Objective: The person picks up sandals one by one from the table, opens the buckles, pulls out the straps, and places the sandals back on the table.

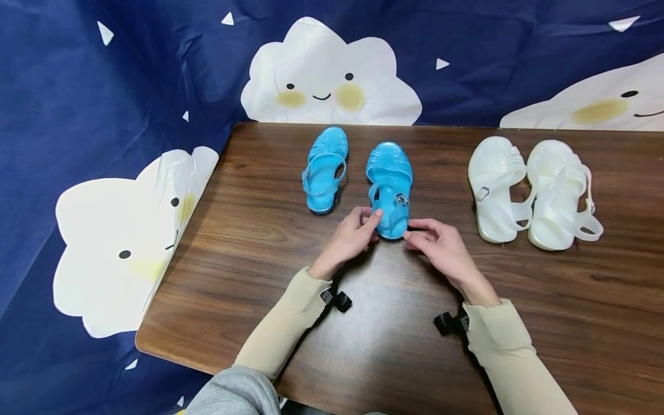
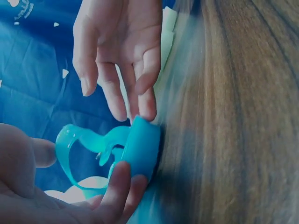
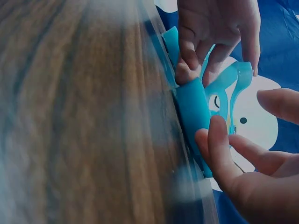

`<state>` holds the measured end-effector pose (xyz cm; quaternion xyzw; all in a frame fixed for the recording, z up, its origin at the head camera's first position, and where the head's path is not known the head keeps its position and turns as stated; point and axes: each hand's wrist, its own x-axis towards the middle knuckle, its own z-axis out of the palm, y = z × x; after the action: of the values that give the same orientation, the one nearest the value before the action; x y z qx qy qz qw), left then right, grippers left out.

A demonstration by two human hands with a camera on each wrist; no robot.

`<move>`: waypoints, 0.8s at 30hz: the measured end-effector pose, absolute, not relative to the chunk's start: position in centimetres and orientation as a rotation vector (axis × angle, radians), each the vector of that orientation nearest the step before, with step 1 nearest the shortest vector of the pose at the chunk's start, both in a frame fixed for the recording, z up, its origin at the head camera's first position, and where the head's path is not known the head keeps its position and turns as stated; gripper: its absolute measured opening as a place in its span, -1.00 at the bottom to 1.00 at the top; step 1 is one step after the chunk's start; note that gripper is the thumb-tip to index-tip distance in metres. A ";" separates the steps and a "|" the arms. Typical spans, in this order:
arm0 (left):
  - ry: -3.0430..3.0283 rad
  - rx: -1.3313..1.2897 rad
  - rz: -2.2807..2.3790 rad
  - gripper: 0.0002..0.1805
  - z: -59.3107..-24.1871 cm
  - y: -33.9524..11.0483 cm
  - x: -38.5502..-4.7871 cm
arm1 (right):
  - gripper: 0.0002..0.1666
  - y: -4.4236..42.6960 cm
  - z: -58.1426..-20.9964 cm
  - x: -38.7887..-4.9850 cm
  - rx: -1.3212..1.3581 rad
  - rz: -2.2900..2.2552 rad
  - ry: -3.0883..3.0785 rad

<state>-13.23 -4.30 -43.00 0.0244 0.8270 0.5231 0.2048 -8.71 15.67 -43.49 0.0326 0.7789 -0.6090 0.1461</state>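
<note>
A dark blue cloth (image 1: 155,69), creased in places, hangs behind the table (image 1: 223,276) and down past its left side. It bears white clouds: a smiling one with yellow cheeks (image 1: 321,66) at the far edge, a large one at left (image 1: 104,253), partly folded, and one at right (image 1: 576,95), cut off by the frame. Small white triangles (image 1: 105,33) dot the blue. The table is brown, wood-grained, with rounded left corners; a pale glare (image 1: 381,288) lies on its near middle.
</note>
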 end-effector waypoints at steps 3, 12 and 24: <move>2.311 0.056 1.483 -0.39 -43.1 -4.2 -13.2 | -0.39 15.4 -43.8 -8.6 0.071 -1.762 2.277; 2.274 0.009 1.619 -0.42 -43.4 -3.8 -13.3 | -0.35 15.0 -44.3 -8.8 0.013 -1.848 2.237; 2.048 -0.078 1.875 -0.52 -43.9 -3.3 -13.8 | -0.26 14.7 -44.5 -9.0 -0.029 -1.942 2.070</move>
<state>-13.75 -3.34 -43.88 -0.0275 0.7250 0.6639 0.1811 -8.97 14.74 -44.47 -0.0101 0.7209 -0.6763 0.1507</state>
